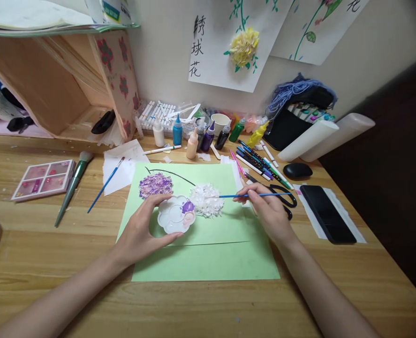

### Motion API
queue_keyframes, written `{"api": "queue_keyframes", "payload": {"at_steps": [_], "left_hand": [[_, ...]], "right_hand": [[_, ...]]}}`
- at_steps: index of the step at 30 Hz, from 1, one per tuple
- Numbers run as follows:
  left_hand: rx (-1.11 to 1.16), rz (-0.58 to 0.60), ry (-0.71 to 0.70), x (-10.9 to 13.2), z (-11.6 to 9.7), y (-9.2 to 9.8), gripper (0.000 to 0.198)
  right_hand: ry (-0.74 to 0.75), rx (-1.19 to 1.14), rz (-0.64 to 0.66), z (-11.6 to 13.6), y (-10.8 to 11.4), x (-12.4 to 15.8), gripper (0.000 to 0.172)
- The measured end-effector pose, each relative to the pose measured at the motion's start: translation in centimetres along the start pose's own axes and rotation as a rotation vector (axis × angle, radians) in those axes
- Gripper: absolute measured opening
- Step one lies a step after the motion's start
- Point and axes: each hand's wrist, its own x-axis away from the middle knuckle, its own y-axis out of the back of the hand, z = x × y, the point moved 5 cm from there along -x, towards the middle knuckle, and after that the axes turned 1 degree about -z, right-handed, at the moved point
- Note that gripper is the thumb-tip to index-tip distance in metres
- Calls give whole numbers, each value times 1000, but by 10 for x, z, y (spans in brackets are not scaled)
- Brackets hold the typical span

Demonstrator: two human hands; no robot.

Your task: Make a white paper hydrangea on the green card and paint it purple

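My left hand [142, 230] curls around a white flower-shaped paint palette [174, 217] with purple and pink paint in it, holding it on the green paper sheet [211, 258]. In a pinch, my right hand [267, 209] holds a thin blue paintbrush [236, 195] level, its tip over a white paper-scrap flower [208, 201]. A purple paper-scrap flower [155, 184] with a drawn black stem lies to the left of it on the sheet.
Paint bottles [193, 136], a white cup [220, 123] and markers [260, 162] line the back of the wooden desk. Black scissors [285, 197], a phone [327, 213] and a mouse [297, 170] lie right. A second blue brush [105, 184], a green makeup brush [72, 185] and a pink palette box [44, 178] lie left.
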Motion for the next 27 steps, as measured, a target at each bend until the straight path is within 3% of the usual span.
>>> {"api": "queue_keyframes", "payload": {"at_steps": [3, 8, 14, 19, 24, 27], "left_hand": [[-7, 9, 5, 0, 1, -2, 67], [2, 25, 0, 1, 1, -3, 67], [-20, 54, 10, 3, 3, -5, 68], [-8, 71, 30, 4, 4, -6, 68], [-26, 88, 64, 4, 4, -7, 66], [-37, 92, 72, 5, 6, -7, 66]], "right_hand": [[-43, 21, 40, -11, -5, 2, 24], [-111, 0, -48, -22, 5, 3, 24], [-82, 0, 45, -20, -4, 4, 24], [-100, 16, -45, -22, 0, 3, 26], [-102, 4, 80, -22, -10, 5, 25], [-87, 25, 23, -20, -9, 5, 24]]}}
